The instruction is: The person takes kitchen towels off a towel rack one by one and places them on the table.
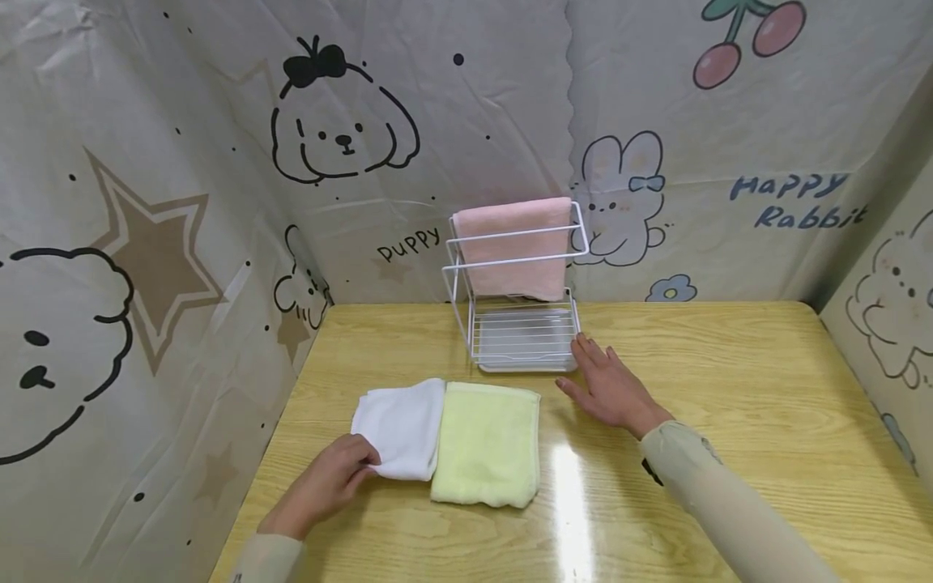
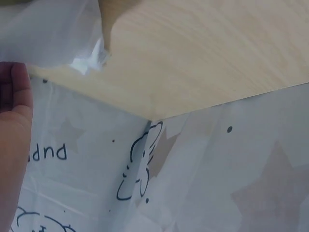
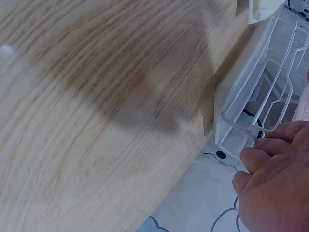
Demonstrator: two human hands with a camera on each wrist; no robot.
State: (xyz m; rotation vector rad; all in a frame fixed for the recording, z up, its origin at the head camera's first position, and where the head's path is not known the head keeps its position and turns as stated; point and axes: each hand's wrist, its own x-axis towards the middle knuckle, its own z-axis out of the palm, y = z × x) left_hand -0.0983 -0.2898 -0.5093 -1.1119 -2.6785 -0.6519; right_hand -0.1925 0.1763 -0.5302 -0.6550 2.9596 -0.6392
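My left hand [image 1: 328,479] pinches the lower left edge of a folded white towel [image 1: 404,429] on the table. In the left wrist view, part of the white towel [image 2: 58,41] shows beside the fingers. A folded pale yellow towel [image 1: 487,444] lies flat right beside the white one. Behind them stands a white wire rack [image 1: 526,368] with a bottom tray, and a pink towel [image 1: 516,282] hangs over its rear upper bar. My right hand [image 1: 608,390] has its fingers extended against the rack's right side; the right wrist view shows this hand [image 3: 280,174] at the rack's wires.
The wood-grain table [image 1: 700,389] stretches right of the rack and in front of the towels. Cartoon-printed curtains [image 1: 496,105] close off the back and both sides. The rack stands near the table's back edge.
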